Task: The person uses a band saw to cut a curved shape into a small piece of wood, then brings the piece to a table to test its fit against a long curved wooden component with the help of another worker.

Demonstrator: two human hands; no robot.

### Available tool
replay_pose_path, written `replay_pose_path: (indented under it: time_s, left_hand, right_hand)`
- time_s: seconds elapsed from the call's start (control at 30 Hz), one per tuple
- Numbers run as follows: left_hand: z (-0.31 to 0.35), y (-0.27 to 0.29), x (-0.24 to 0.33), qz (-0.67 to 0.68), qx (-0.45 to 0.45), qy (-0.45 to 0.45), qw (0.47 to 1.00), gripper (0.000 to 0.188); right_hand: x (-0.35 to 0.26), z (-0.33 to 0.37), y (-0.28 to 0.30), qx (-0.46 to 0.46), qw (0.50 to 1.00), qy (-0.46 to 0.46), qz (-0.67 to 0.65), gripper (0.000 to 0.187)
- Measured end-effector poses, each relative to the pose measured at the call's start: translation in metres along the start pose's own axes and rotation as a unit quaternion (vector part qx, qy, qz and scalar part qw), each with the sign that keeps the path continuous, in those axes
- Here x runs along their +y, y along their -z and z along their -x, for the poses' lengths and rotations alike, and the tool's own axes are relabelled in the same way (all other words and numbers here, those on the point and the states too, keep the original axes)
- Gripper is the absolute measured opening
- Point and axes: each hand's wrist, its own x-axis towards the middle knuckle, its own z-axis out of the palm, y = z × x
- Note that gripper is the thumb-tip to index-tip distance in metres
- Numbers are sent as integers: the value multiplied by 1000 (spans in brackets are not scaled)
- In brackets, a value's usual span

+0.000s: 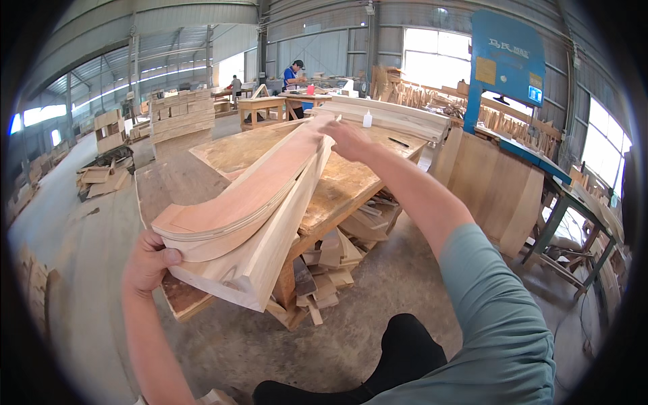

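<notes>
A curved plywood template [236,202], pinkish and layered at its edge, lies lengthwise on a thick pale wooden plank [260,270]. Both rest on a worn wooden workbench [351,182], the plank's near end reaching the bench's front edge. My left hand [150,260] is closed round the near left end, its thumb against the end faces of the stacked wood; its other fingers are partly hidden. At the far end, my right hand [347,140] bends its fingers over the template's narrow tip and the plank's side.
A white bottle [367,119] and a dark pen [399,142] are on the bench's far side. Offcuts [331,263] are piled beneath it. To the right stands a blue bandsaw [506,67] by a large wooden panel [486,189]. A person [293,75] works at a far table; stacked boards [181,118] stand left.
</notes>
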Motion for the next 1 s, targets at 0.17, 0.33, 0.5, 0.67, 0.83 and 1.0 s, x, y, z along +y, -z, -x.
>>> replay_pose_path:
  time_s: [0.17,0.33,0.5,0.67,0.83,1.0]
  left_hand:
    - [4,0,0,1,7,-11,1000,49]
    - [2,-2,2,2,4,-12,1000,51]
    - [4,-1,4,-5,-6,-21,1000,49]
    - [1,-1,2,2,-10,-27,1000,46]
    - [2,-1,4,-4,-15,-29,999,45]
    - [2,-3,4,-4,-7,-26,1000,46]
  right_hand:
    - [-3,-71,25,-252,964,71,53,103]
    - [-17,-98,22,-335,928,107,128,115]
    - [-18,-106,20,-325,927,139,125,106]
    - [-6,-109,15,-314,925,175,123,102]
    - [-7,-107,16,-314,926,168,125,100]
    - [-7,-107,15,-326,924,153,128,108]
